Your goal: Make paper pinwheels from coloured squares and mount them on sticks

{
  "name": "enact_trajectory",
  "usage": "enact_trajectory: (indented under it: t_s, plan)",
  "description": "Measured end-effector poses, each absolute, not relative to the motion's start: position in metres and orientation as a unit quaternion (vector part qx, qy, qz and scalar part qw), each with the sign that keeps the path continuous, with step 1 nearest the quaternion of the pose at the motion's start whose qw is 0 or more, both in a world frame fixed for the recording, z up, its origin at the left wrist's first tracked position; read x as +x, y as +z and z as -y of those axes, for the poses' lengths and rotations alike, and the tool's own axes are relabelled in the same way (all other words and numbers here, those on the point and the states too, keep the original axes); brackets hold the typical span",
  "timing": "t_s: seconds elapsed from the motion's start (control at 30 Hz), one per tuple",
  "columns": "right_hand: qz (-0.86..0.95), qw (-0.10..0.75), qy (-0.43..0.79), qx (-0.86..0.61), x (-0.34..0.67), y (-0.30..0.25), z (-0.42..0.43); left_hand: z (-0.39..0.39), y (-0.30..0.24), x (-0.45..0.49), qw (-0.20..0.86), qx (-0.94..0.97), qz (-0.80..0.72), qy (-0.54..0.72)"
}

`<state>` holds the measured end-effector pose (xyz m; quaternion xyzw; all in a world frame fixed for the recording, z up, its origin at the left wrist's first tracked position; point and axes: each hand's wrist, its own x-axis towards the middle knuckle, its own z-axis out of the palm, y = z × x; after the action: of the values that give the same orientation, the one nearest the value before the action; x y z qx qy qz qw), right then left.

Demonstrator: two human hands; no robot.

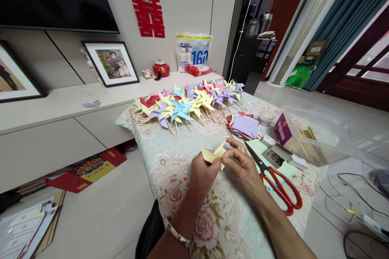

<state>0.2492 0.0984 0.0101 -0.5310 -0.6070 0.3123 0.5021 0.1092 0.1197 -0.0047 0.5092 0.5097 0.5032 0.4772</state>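
A pale yellow paper pinwheel [217, 153], its points folded inward, is held above the flowered tablecloth between my two hands. My left hand [204, 172] grips its lower left side, thumb pressed near the middle. The fingers of my right hand [241, 162] pinch the same pinwheel from the right; whether they also hold a pin is too small to tell. Red-handled scissors [273, 182] lie beside my right forearm, blades pointing away. Beyond my hands sits a stack of coloured paper squares [245, 125], a lilac one on top.
Finished pinwheels on sticks [182, 107] cover the table's far side. On the right are a small box of metal pins [274, 157], a round clear tub [266, 117] and a clear plastic bin [316, 141] with wooden sticks. A cabinet [60, 115] runs along the wall.
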Motion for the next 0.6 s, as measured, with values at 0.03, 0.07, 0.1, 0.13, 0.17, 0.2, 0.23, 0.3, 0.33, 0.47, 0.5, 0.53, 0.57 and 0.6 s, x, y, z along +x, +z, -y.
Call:
enact_trajectory:
  t_s: [0.03, 0.07, 0.1, 0.13, 0.17, 0.2, 0.23, 0.3, 0.33, 0.47, 0.5, 0.53, 0.57, 0.6]
  plan:
    - [0.605, 0.502, 0.318, -0.530, 0.2495, 0.0100, -0.0988, -0.1196, -0.0038, 0.1092, 0.476, 0.512, -0.509, 0.503]
    - [0.603, 0.502, 0.322, -0.530, 0.2499, 0.0098, -0.0992, -0.1194, -0.0031, 0.1092, 0.475, 0.513, -0.509, 0.502]
    - [0.601, 0.501, 0.326, -0.531, 0.2502, 0.0096, -0.0995, -0.1193, -0.0028, 0.1092, 0.475, 0.513, -0.510, 0.502]
    - [0.599, 0.501, 0.329, -0.532, 0.2505, 0.0093, -0.0998, -0.1192, -0.0028, 0.1093, 0.475, 0.511, -0.510, 0.503]
    - [0.597, 0.499, 0.333, -0.533, 0.2508, 0.0091, -0.1001, -0.1190, -0.0030, 0.1093, 0.477, 0.509, -0.510, 0.504]
    - [0.595, 0.498, 0.338, -0.533, 0.2511, 0.0088, -0.1003, -0.1189, -0.0034, 0.1094, 0.479, 0.507, -0.509, 0.504]
    - [0.592, 0.497, 0.343, -0.533, 0.2513, 0.0086, -0.1005, -0.1189, -0.0038, 0.1095, 0.480, 0.507, -0.509, 0.503]
    - [0.588, 0.497, 0.357, -0.530, 0.2518, 0.0084, -0.1007, -0.1188, -0.0044, 0.1098, 0.485, 0.506, -0.507, 0.502]
    - [0.587, 0.496, 0.362, -0.528, 0.2521, 0.0083, -0.1009, -0.1189, -0.0045, 0.1099, 0.486, 0.505, -0.508, 0.501]
    - [0.591, 0.490, 0.364, -0.527, 0.2528, 0.0080, -0.1014, -0.1187, -0.0030, 0.1101, 0.484, 0.506, -0.513, 0.497]
    - [0.593, 0.488, 0.362, -0.528, 0.2529, 0.0078, -0.1014, -0.1185, -0.0024, 0.1099, 0.481, 0.509, -0.515, 0.495]
    - [0.594, 0.487, 0.361, -0.529, 0.2528, 0.0076, -0.1014, -0.1184, -0.0019, 0.1097, 0.477, 0.512, -0.518, 0.493]
    - [0.594, 0.488, 0.359, -0.529, 0.2526, 0.0073, -0.1013, -0.1182, -0.0015, 0.1094, 0.471, 0.515, -0.521, 0.491]
    - [0.593, 0.491, 0.357, -0.529, 0.2523, 0.0070, -0.1012, -0.1180, -0.0013, 0.1092, 0.465, 0.518, -0.526, 0.489]
